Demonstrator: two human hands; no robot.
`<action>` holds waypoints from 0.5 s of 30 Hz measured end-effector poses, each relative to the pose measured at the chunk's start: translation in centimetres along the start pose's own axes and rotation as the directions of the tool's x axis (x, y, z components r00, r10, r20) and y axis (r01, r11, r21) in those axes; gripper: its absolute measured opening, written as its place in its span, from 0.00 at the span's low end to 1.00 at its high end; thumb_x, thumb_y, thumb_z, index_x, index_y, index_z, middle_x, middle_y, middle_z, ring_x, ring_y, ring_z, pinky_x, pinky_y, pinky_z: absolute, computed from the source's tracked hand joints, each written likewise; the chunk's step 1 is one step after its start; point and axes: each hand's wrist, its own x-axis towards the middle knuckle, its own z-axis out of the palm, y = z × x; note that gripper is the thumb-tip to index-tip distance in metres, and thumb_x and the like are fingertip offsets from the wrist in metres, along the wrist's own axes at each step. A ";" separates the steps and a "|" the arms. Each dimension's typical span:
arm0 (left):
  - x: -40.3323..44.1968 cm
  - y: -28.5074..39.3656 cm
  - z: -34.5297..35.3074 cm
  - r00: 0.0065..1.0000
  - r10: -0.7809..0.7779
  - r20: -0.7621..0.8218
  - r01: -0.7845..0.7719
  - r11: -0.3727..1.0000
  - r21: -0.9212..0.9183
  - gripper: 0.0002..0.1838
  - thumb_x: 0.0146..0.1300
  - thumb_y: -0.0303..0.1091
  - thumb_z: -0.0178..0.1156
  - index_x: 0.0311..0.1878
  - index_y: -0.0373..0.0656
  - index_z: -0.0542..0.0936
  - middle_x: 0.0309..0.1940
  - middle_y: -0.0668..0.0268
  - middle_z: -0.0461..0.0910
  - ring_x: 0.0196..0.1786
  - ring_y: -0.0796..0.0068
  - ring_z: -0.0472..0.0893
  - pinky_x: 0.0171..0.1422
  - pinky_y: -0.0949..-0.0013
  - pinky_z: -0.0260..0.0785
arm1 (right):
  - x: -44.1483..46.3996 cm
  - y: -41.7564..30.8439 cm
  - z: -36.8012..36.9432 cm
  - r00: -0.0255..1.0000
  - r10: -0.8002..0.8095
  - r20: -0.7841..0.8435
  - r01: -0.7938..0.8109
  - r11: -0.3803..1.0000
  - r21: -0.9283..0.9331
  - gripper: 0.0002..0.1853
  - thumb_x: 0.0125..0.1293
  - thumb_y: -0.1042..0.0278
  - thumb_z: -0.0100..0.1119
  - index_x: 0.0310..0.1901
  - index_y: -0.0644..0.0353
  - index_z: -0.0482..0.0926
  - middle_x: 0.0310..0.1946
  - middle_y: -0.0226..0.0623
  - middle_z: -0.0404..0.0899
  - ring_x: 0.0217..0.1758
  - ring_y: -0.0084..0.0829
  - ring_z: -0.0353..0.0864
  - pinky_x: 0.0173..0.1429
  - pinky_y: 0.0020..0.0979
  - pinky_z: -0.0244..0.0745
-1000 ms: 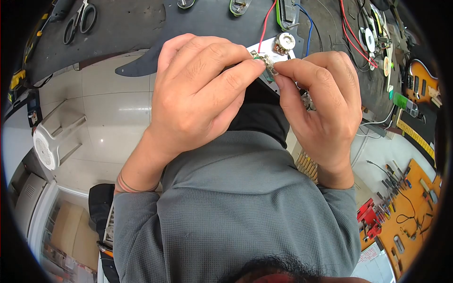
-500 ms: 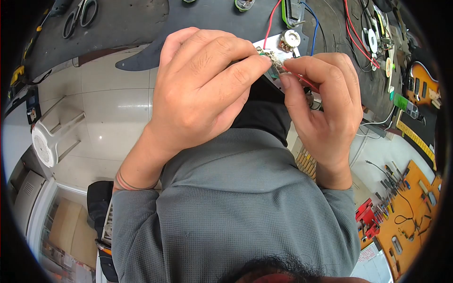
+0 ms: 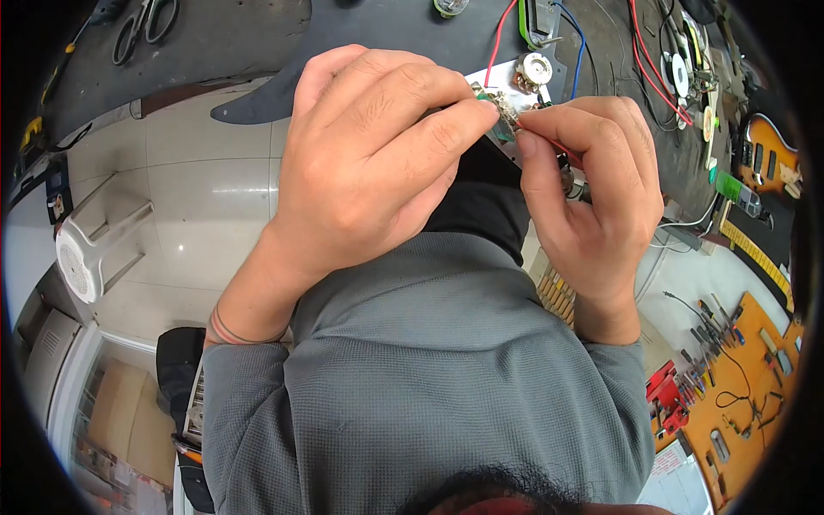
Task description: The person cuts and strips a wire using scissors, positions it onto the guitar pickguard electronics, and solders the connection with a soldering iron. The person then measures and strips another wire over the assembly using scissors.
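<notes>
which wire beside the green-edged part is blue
The blue wire curves down along the picture's right side of the green-edged part; the wire on its left is red.

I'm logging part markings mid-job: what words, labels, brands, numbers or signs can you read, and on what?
Nothing can be read.
White sheet, lower right: printed lines, too small to read.
Round component beyond the right hand: too small to tell.
Small metal part at the left hand: nothing legible.

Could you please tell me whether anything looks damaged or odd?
Nothing clearly stands out. The bare left hand partly covers the small green-and-silver electronic component, so I cannot rule out damage there.
</notes>
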 end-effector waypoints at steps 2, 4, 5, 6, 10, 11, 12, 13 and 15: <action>0.0 0.0 0.0 1.000 0.002 0.002 -0.002 1.000 0.002 0.20 0.55 0.19 0.78 0.53 0.43 0.92 0.46 0.64 0.91 0.48 0.60 0.90 0.55 0.58 0.75 | 0.0 0.1 0.0 1.000 -0.009 0.003 0.009 1.000 -0.004 0.11 0.62 0.87 0.76 0.44 0.65 0.88 0.38 0.37 0.87 0.38 0.32 0.82 0.39 0.31 0.75; -0.1 0.0 0.0 1.000 0.002 0.001 -0.002 1.000 0.002 0.20 0.55 0.19 0.79 0.53 0.43 0.92 0.47 0.64 0.91 0.48 0.60 0.90 0.55 0.58 0.75 | 0.0 0.1 0.0 1.000 -0.013 -0.001 0.013 1.000 -0.005 0.11 0.63 0.87 0.76 0.44 0.65 0.88 0.37 0.36 0.87 0.37 0.31 0.82 0.38 0.30 0.74; -0.1 0.0 0.0 1.000 0.002 -0.002 -0.002 1.000 0.001 0.20 0.55 0.19 0.79 0.53 0.43 0.93 0.47 0.64 0.91 0.48 0.60 0.90 0.55 0.58 0.75 | 0.0 0.0 0.0 1.000 -0.013 -0.002 0.013 1.000 -0.008 0.11 0.63 0.87 0.76 0.44 0.65 0.88 0.37 0.36 0.87 0.37 0.31 0.81 0.38 0.30 0.73; -0.1 0.1 0.1 1.000 0.003 -0.004 -0.003 1.000 0.001 0.20 0.55 0.19 0.79 0.53 0.43 0.93 0.47 0.64 0.91 0.48 0.60 0.89 0.56 0.58 0.75 | 0.0 0.0 0.0 1.000 -0.013 -0.003 0.013 1.000 -0.010 0.11 0.63 0.87 0.76 0.44 0.65 0.89 0.37 0.36 0.87 0.37 0.31 0.81 0.38 0.30 0.73; 0.0 0.3 0.2 1.000 0.012 -0.002 -0.012 0.999 0.033 0.20 0.53 0.20 0.78 0.52 0.43 0.93 0.47 0.65 0.91 0.49 0.62 0.89 0.57 0.57 0.74 | 0.1 -0.1 0.0 1.000 0.017 -0.006 -0.017 1.000 -0.017 0.10 0.64 0.87 0.75 0.45 0.65 0.89 0.38 0.36 0.88 0.38 0.29 0.83 0.37 0.28 0.75; 0.0 0.5 0.2 1.000 0.004 0.001 -0.004 0.999 0.033 0.21 0.53 0.20 0.78 0.52 0.43 0.93 0.47 0.65 0.91 0.49 0.62 0.89 0.57 0.57 0.74 | 0.0 -0.2 0.0 1.000 0.023 -0.010 -0.023 1.000 -0.013 0.10 0.64 0.87 0.75 0.45 0.65 0.89 0.38 0.37 0.88 0.38 0.29 0.83 0.37 0.28 0.75; 0.0 0.5 0.2 1.000 -0.003 0.004 0.003 0.999 0.032 0.21 0.52 0.20 0.78 0.51 0.43 0.93 0.47 0.66 0.91 0.49 0.62 0.89 0.57 0.57 0.74 | 0.0 -0.2 0.1 0.999 0.029 -0.014 -0.029 1.000 -0.008 0.10 0.64 0.88 0.75 0.45 0.65 0.89 0.39 0.37 0.89 0.38 0.28 0.84 0.37 0.27 0.75; 0.0 0.5 0.2 1.000 0.003 0.000 -0.003 0.999 0.036 0.21 0.52 0.20 0.78 0.51 0.43 0.93 0.47 0.66 0.91 0.49 0.62 0.89 0.57 0.57 0.74 | 0.0 -0.1 0.2 0.999 0.027 -0.018 -0.027 1.000 -0.002 0.10 0.64 0.88 0.75 0.45 0.65 0.89 0.39 0.37 0.89 0.39 0.28 0.84 0.38 0.27 0.76; 0.0 0.4 0.3 1.000 0.015 -0.008 -0.014 0.999 0.042 0.21 0.51 0.21 0.78 0.51 0.43 0.93 0.47 0.66 0.91 0.49 0.62 0.89 0.57 0.57 0.74 | 0.1 0.0 0.2 1.000 0.023 -0.022 -0.022 1.000 0.009 0.10 0.65 0.88 0.74 0.45 0.66 0.88 0.40 0.38 0.89 0.39 0.28 0.85 0.38 0.26 0.76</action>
